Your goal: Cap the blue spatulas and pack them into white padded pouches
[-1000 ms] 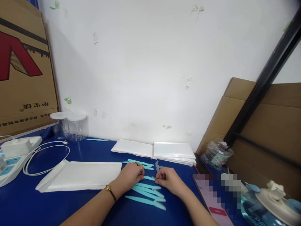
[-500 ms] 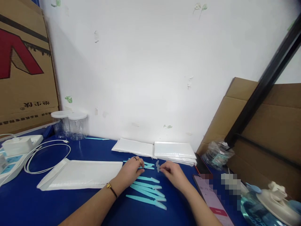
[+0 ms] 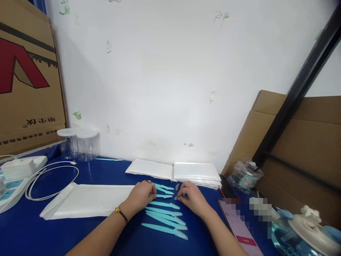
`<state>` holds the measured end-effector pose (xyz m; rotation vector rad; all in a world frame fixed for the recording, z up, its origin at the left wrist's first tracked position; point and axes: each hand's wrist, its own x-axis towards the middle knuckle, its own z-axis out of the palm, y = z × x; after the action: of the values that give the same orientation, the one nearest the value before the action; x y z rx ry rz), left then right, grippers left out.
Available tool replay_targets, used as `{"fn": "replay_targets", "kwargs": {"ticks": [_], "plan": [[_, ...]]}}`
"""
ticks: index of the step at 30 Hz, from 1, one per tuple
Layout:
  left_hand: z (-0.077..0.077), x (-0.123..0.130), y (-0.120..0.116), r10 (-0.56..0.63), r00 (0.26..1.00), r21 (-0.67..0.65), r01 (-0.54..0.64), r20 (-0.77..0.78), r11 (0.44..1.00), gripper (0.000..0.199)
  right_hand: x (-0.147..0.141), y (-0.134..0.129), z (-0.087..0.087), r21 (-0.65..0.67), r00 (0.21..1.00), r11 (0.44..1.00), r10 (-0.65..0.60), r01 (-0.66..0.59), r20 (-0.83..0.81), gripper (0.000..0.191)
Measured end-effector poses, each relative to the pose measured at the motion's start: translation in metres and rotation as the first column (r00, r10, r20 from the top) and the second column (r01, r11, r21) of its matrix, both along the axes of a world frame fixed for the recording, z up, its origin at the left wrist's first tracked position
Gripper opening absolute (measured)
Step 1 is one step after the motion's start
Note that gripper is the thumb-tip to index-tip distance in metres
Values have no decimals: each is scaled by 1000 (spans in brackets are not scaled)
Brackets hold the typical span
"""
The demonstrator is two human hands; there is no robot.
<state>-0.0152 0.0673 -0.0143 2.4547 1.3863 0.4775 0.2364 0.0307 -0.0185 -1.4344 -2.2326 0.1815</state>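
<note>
My left hand (image 3: 142, 195) is closed on the handle of a turquoise eyebrow razor (image 3: 164, 196), whose head points right. Opposite it, my right hand (image 3: 192, 196) pinches a small clear razor cap (image 3: 176, 197) at the razor's tip; whether the cap is on the blade is too small to tell. Another clear cap (image 3: 177, 186) lies just beyond my right fingertips. Two more turquoise razors (image 3: 164, 186) rest behind the held one. Nearer to me, several razors (image 3: 166, 233) with clear-looking tips lie in a rough row.
A white padded mailer (image 3: 93, 201) lies at left, and stacked white mailers (image 3: 197, 171) sit against the wall. Lidded clear jars (image 3: 87, 147), a white cable (image 3: 53, 165) and a power strip (image 3: 13, 185) are farther left. At right are a phone (image 3: 237, 224) and a blue bottle (image 3: 295, 238).
My left hand has drawn back slightly to the left with one razor. My right fingertips have moved a little nearer to me with one cap, apart from the other cap. The view has shifted slightly.
</note>
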Motion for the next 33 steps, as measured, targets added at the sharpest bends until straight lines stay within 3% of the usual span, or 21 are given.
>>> {"fn": "replay_targets", "kwargs": {"ticks": [7,17,21,27,33], "plan": [[-1,-3,-1,-74,995,-101,80,66,992,10,4,-9,2,-82,1000,996,24,-23,12,16],[-17,11,2,-114,978,-197,148,173,969,12,-25,-12,-2,-94,992,995,27,-38,-123,15],[-18,11,3,-133,975,-233,174,179,957,12,-19,-12,2,-117,983,989,67,-88,-173,16],[-6,4,2,-116,983,28,113,142,993,19,31,-7,14,-48,976,997,-67,58,-207,22],[-4,6,0,-110,993,75,113,-39,991,23,39,-8,8,-180,987,982,26,-54,-156,21]]}}
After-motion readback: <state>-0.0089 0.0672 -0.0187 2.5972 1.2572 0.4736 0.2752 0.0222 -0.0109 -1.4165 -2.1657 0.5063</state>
